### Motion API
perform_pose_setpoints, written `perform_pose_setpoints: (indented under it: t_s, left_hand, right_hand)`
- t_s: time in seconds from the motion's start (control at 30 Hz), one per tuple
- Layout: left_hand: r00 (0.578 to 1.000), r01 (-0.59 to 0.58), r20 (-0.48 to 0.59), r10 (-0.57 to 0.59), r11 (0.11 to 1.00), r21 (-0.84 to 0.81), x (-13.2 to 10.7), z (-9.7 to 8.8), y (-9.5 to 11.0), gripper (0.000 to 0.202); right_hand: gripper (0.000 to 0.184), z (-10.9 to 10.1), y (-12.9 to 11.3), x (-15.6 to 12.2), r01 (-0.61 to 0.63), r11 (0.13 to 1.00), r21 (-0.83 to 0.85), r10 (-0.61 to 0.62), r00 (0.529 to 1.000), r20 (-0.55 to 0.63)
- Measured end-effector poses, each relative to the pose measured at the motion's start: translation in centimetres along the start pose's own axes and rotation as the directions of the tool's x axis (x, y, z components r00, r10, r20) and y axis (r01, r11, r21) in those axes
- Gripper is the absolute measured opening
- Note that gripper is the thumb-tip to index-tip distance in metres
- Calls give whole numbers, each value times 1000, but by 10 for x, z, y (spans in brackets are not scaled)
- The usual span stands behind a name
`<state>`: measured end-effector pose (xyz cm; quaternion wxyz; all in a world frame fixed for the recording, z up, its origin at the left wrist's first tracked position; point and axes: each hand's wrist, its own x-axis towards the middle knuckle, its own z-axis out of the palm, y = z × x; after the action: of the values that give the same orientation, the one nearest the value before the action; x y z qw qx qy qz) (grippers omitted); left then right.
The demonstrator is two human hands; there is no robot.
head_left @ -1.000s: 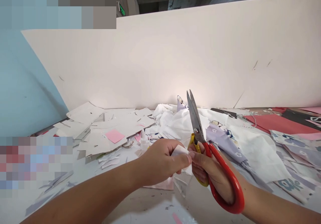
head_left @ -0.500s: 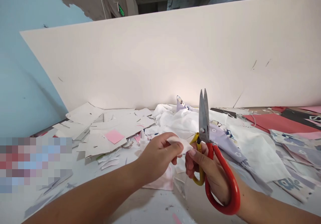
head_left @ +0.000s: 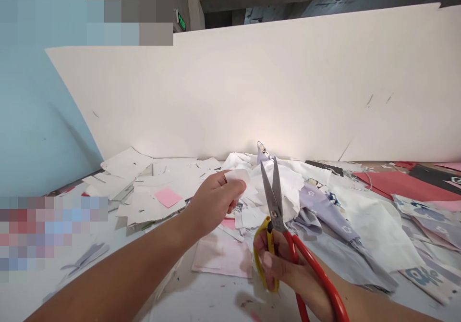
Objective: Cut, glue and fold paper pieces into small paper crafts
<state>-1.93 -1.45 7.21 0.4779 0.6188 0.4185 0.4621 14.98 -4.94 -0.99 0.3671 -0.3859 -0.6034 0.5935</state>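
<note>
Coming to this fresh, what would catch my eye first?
Probably the scissors with red and yellow handles, in the right hand, right of centre, blades parted and pointing up. Then the left hand, near the middle, pinching a small white scrap. Red sheets lie farther back on the right.

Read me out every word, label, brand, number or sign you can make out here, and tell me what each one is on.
No text can be read with certainty.
Green sign at the back, above the white panel: lit marks, too small and blurred to read.
Printed piece at lower right: blue marks; I cannot tell whether they are letters or pattern.
Scissors: no legible brand or number.
</note>
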Motion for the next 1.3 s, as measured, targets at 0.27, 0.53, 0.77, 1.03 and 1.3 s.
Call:
perform_pose_setpoints:
  t_s: [0.27, 0.53, 0.77, 1.03, 1.3]
  left_hand:
    - [1000, -8, -7, 8, 1000, -26, 1, -3, 2, 30]
    - [999, -33, 4, 33, 999, -31, 3, 0, 0, 27]
    - [999, -33, 9, 32, 999, 16, 3, 2, 0, 27]
    - [999, -6, 32, 5, 999, 35, 2, 2, -3, 31]
    - [1000, -21, 16, 21, 1000, 13, 2, 6, 1, 28]
  right_hand:
    - [70, 0, 5, -11, 111, 991, -71, -107, 992, 63]
    - [70, 7, -16, -21, 178, 974, -140, -170, 983, 67]
    - [60, 12, -16, -24, 224, 964, -141, -227, 974, -5]
    - [55, 14, -16, -20, 251, 955, -156, -257, 966, -19]
    - [53, 17, -17, -20, 263, 955, -134, -265, 964, -1]
